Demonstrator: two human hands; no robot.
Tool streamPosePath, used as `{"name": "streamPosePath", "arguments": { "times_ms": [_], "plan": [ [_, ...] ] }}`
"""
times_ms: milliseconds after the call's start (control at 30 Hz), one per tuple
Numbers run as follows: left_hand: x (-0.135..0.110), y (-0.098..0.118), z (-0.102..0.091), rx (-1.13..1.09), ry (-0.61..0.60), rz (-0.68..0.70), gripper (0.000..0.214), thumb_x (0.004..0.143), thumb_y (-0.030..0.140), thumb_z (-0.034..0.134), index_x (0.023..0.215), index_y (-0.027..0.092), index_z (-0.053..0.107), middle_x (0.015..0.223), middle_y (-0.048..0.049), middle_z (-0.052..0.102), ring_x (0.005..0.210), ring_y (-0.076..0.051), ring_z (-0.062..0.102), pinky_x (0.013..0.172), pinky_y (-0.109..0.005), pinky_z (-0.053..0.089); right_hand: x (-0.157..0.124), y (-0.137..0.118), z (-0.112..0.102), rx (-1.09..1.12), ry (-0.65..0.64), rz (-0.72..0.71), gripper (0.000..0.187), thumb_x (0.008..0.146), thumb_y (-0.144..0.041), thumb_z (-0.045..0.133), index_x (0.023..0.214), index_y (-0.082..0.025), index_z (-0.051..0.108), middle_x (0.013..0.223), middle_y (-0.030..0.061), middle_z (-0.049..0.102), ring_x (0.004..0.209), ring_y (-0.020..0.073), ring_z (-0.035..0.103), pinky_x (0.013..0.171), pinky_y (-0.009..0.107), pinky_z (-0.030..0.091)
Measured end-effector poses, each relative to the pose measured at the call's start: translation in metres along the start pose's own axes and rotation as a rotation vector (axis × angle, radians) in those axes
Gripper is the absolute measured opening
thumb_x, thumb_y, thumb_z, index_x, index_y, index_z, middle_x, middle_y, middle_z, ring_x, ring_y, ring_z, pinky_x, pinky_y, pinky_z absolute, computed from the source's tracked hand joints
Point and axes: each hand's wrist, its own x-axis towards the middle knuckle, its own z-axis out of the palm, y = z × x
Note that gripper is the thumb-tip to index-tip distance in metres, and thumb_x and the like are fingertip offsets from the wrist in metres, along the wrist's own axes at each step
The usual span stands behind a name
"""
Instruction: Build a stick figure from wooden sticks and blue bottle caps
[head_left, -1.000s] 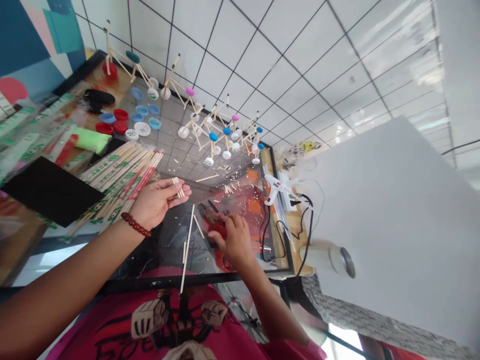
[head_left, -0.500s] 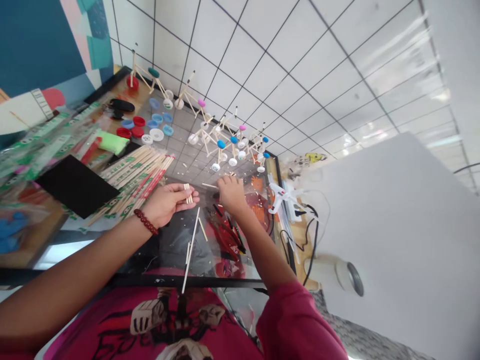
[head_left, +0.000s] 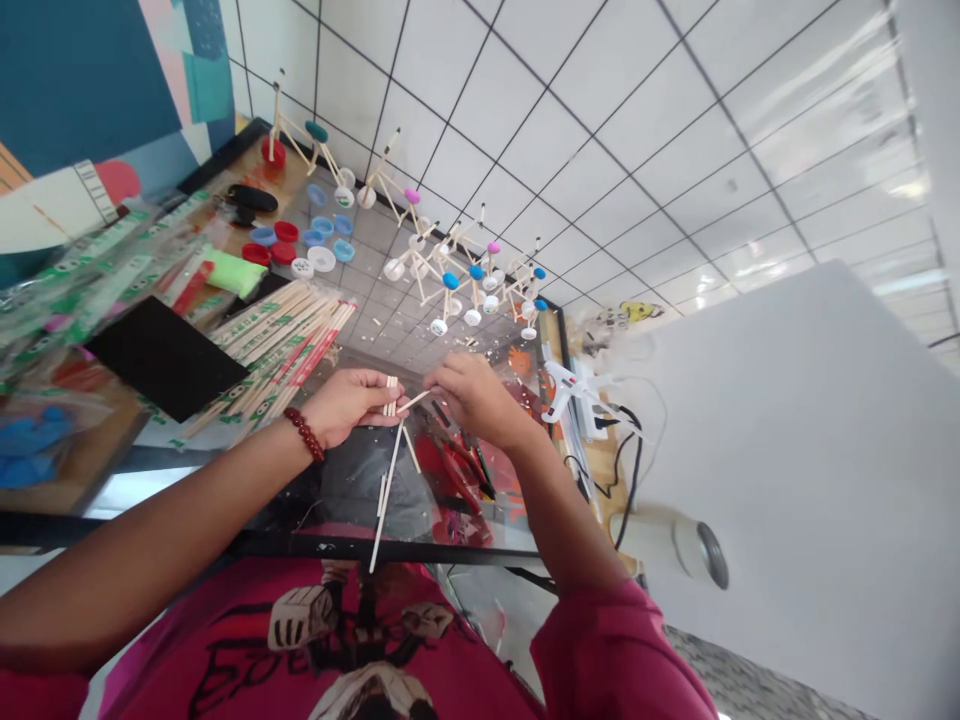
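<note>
Between the thumb and fingers of my left hand (head_left: pixel 352 405) are a few short wooden sticks (head_left: pixel 391 396), held side by side. My right hand (head_left: pixel 476 397) pinches another thin wooden stick (head_left: pixel 415 401), whose far end reaches the left fingertips. Below the hands a long stick (head_left: pixel 385 500) lies slanted over the glass tabletop, its lower end past the front edge. Shorter pieces, one of them a stick piece (head_left: pixel 412 450), lie beside it. Under the right wrist are red-handled tools (head_left: pixel 457 465), partly hidden.
Small stick bicycles with bottle-cap wheels (head_left: pixel 439 327) line the back of the table. To the left lie wrapped chopsticks (head_left: pixel 289 340), a black sheet (head_left: pixel 166 358), loose bottle caps (head_left: pixel 322 259) and a green packet (head_left: pixel 234 272). A white glue gun (head_left: pixel 566 390) with cords stands at the right.
My right hand has picked up a stick from the table and brought it to my left hand's fingertips. The left hand still holds its sticks. The view has shifted slightly.
</note>
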Motion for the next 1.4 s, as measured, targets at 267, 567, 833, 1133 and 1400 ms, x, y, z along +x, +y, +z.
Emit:
{"name": "streamPosePath", "arguments": {
  "times_ms": [267, 567, 833, 1133, 1400],
  "plan": [
    [0.0, -0.002, -0.002, 0.049, -0.046, -0.034, 0.019, 0.071, 0.009, 0.096, 0.068, 0.012, 0.077, 0.072, -0.0085, 0.079, 0.07, -0.018, 0.078, 0.067, -0.027, 0.068, 0.009, -0.006, -0.003, -0.103, -0.121, -0.049, 0.033, 0.103, -0.009, 0.05, 0.113, -0.025, 0.078, 0.104, 0.0067, 0.072, 0.102, 0.0256, 0.06, 0.099, 0.042, 0.033],
    [0.001, -0.005, -0.002, 0.086, -0.074, -0.039, 0.019, 0.066, 0.009, 0.098, 0.076, 0.011, 0.082, 0.074, -0.0109, 0.081, 0.074, -0.022, 0.08, 0.07, -0.029, 0.067, 0.017, -0.011, -0.001, -0.106, -0.168, -0.045, 0.027, 0.106, -0.013, 0.053, 0.111, -0.025, 0.077, 0.104, 0.0058, 0.073, 0.104, 0.026, 0.061, 0.104, 0.045, 0.028],
    [0.002, -0.007, -0.003, 0.079, -0.084, -0.033, 0.022, 0.062, 0.012, 0.1, 0.075, 0.012, 0.082, 0.075, -0.01, 0.082, 0.075, -0.021, 0.08, 0.07, -0.028, 0.067, 0.017, -0.019, -0.003, -0.142, -0.148, -0.033, 0.023, 0.105, -0.014, 0.055, 0.108, -0.022, 0.076, 0.105, 0.0079, 0.075, 0.105, 0.027, 0.063, 0.108, 0.047, 0.029],
    [0.002, -0.01, -0.007, 0.141, -0.141, -0.02, 0.032, 0.056, 0.02, 0.105, 0.075, 0.013, 0.081, 0.079, -0.0125, 0.083, 0.077, -0.024, 0.082, 0.07, -0.029, 0.065, 0.017, -0.022, -0.005, -0.112, -0.161, -0.016, 0.025, 0.103, -0.013, 0.054, 0.106, -0.023, 0.077, 0.106, 0.0082, 0.074, 0.106, 0.0281, 0.065, 0.111, 0.051, 0.033],
    [0.0, -0.007, -0.002, 0.016, -0.053, 0.044, 0.022, 0.066, 0.015, 0.1, 0.073, 0.012, 0.08, 0.074, -0.0093, 0.08, 0.068, -0.019, 0.076, 0.066, -0.027, 0.064, 0.005, -0.026, 0.01, -0.067, 0.114, 0.054, 0.051, 0.101, -0.05, 0.074, 0.141, -0.019, 0.067, 0.151, 0.0192, 0.065, 0.146, 0.0382, 0.05, 0.118, 0.053, 0.032]
  ]
}}
